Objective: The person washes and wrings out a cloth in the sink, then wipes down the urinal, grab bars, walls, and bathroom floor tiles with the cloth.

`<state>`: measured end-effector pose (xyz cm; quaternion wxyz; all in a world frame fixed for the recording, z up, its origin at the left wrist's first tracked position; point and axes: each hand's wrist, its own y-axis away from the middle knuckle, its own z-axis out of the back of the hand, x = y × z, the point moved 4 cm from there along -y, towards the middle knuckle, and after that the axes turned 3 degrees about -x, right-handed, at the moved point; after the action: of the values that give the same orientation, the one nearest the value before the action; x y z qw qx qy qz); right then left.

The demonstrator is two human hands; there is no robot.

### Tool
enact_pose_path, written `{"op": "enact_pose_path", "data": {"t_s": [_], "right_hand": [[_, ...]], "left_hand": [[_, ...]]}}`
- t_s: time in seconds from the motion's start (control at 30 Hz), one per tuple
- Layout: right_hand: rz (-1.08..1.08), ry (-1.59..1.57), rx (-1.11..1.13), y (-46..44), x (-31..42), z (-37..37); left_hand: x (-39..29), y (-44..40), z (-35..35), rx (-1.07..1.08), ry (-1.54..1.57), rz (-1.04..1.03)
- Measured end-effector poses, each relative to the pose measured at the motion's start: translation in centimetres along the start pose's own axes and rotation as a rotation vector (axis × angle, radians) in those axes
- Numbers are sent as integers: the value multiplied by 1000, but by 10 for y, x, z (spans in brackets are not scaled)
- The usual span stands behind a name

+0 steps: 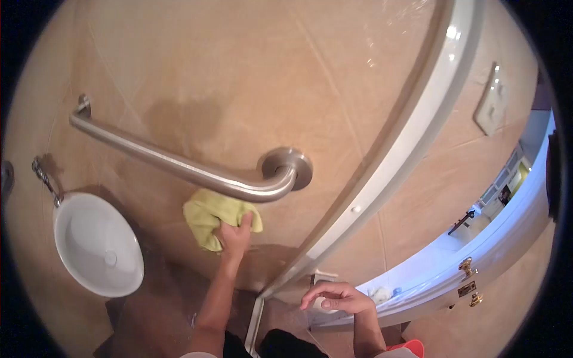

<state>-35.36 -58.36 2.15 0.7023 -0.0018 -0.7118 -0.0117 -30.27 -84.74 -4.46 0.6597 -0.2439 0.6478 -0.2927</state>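
My left hand (236, 234) grips a crumpled yellow-green cloth (210, 215), fingers mostly hidden in its folds and the thumb on top. The cloth is just under the lower end of a brushed-steel grab bar (179, 166) fixed to the beige wall; whether it touches the wall or the bar I cannot tell. My right hand (337, 297) hovers lower right, palm down, fingers loosely bent and apart, with nothing visible in it. It is near the white frame post (382, 173), without clear contact.
At the left is a white oval basin (98, 244) with a chrome valve (46, 179) above it. A switch plate (492, 101) is on the right wall. Below it, a white door (507, 238) with brass handles (467, 268) stands beside an opening to another room.
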Motion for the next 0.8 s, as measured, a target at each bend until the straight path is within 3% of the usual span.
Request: {"op": "enact_pose_path", "data": {"t_s": [0.03,0.07,0.1,0.17,0.2,0.23,0.3,0.47,0.57,0.63,0.7,0.73,0.77,0.8], "right_hand": [[18,-40,-35,1,3,2],[35,-83,-67,0,5,4],[56,-68,-69,0,5,4],[121,-14,-93,-1,1,3],[129,-1,-102,-1,-3,0],[109,15,-101,-2,-10,-7],[94,27,-97,4,-8,-12],[76,-20,-40,24,36,-6],[103,-55,-79,23,56,0],[163,-61,-86,19,60,3],[164,-91,-83,17,55,2],[253,-144,-35,16,50,2],[340,-200,17,13,41,2],[424,-238,51,6,31,-2]], "left_hand": [[-12,-20,6,-138,-54,76],[-16,-21,-3,-149,-37,54],[-22,-9,-15,-220,-239,-56],[-33,19,-27,-169,-231,-299],[-41,30,-33,-43,-17,-429],[-43,36,-37,-42,-4,-430],[-82,35,-38,196,104,-855],[-191,-52,-46,201,50,-797],[-258,-98,-31,236,97,-638],[-275,-99,-21,83,218,-642],[-235,-48,-41,144,125,-659],[-194,-8,-52,112,201,-701],[-160,13,-52,290,263,-659],[-117,45,-51,291,254,-695]]}}
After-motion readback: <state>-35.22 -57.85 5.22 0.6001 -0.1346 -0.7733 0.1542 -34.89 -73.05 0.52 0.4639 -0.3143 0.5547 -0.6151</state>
